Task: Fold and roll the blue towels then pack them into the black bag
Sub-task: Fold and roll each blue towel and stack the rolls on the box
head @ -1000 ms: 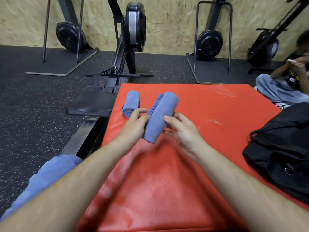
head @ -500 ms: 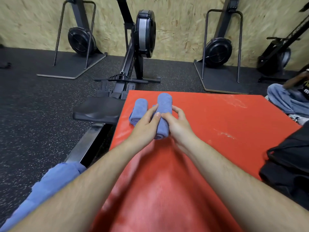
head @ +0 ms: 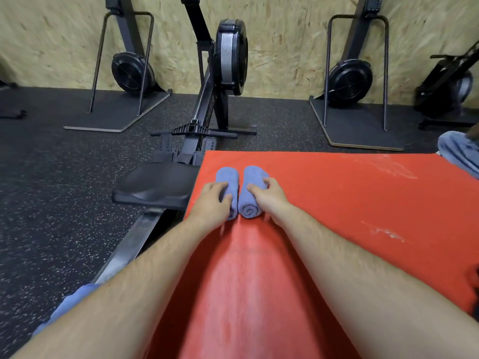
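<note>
Fingers (head: pixel 220 186) of the left hand (head: pixel 211 204) are bent over the left towel roll (head: pixel 228 174), with the thumb pressed on its side, so the roll is held. Fingers of the right hand (head: pixel 270 198) are bent over the right towel roll (head: pixel 251 203) in the same way, and that roll is held too.

Both blue rolls are laid flat on the red mat (head: pixel 350 203), near its far left corner, a bit above the middle of the frame. They are set side by side, very close. Whether they touch cannot be told. A swirl of cloth can be seen at the near end of the right roll. The near end of the left roll is partly hidden by the left hand.

A black rowing machine (head: pixel 229 58) is stood on the dark speckled floor (head: pixel 51 203) in the upper middle, and its seat (head: pixel 155 185) is found just beside the mat's left edge. Another black machine on a flat stand (head: pixel 352 81) is set by the wooden wall (head: pixel 285 47) at the upper right. Some blue cloth (head: pixel 75 301) is seen at the lower left. A leg in blue jeans (head: pixel 458 151) is seen at the right edge.
</note>
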